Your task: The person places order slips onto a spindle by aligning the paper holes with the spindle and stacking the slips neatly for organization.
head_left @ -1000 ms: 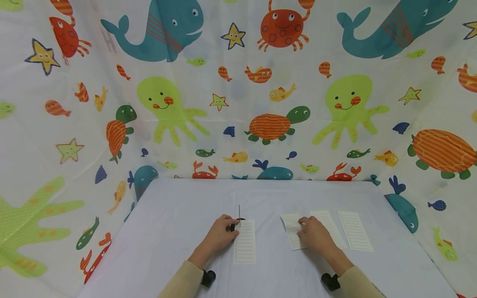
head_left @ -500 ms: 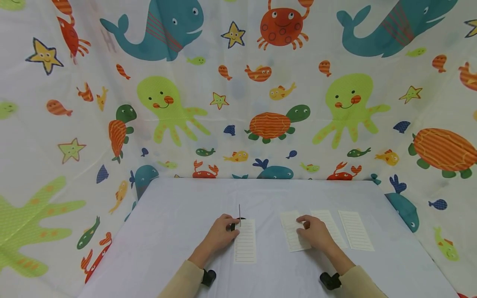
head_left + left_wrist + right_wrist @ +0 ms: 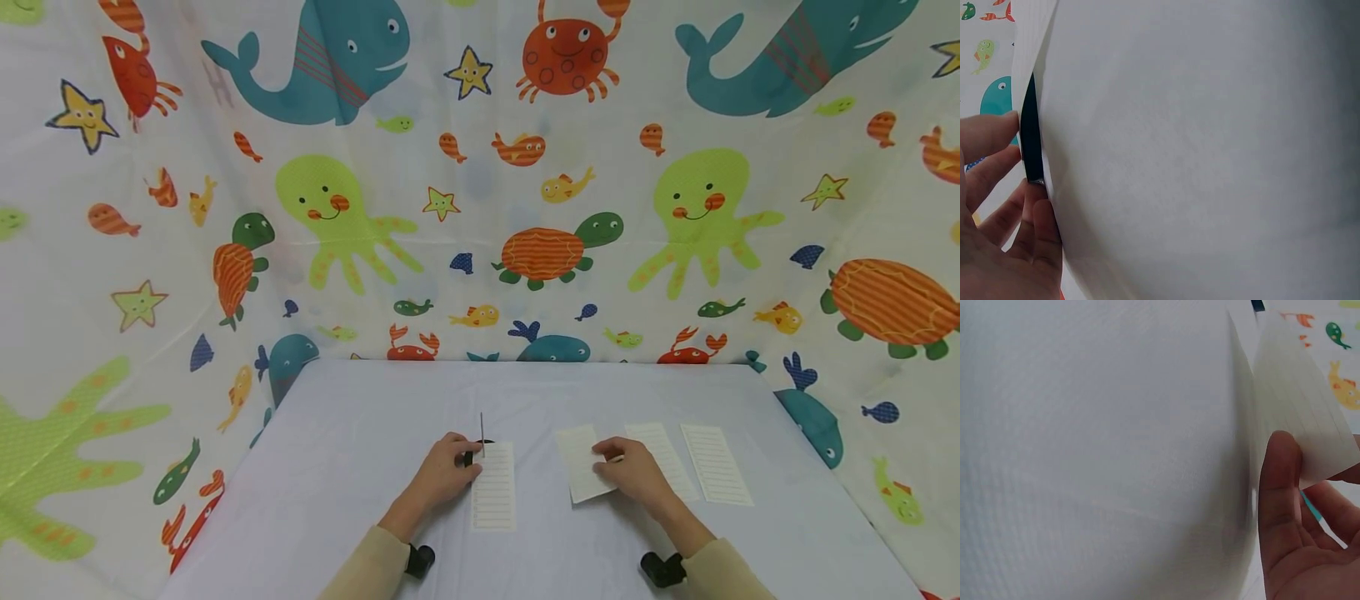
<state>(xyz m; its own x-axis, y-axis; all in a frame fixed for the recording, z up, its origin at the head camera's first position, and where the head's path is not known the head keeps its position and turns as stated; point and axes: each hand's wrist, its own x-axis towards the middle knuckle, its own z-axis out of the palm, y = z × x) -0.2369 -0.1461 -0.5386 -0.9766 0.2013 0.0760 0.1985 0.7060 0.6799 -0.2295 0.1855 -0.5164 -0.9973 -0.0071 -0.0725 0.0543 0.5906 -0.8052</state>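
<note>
In the head view, my left hand holds the black base of what looks like a bill spike, its thin metal rod pointing up. A lined paper slip lies flat over part of that base. The left wrist view shows the dark base edge-on beside the fingertips, under the paper's edge. To the right, my right hand pinches the right side of another paper slip, which is partly raised from the table. The right wrist view shows faint lines on this slip behind the thumb.
Two more lined slips, one nearer and one farther right, lie on the white-covered table. A curtain printed with sea animals hangs at the back and sides.
The right-hand slip first had a bent-over left edge, then lay flatter; now its far end has shifted left, with a plain-looking face showing. My left hand has stayed in place.
</note>
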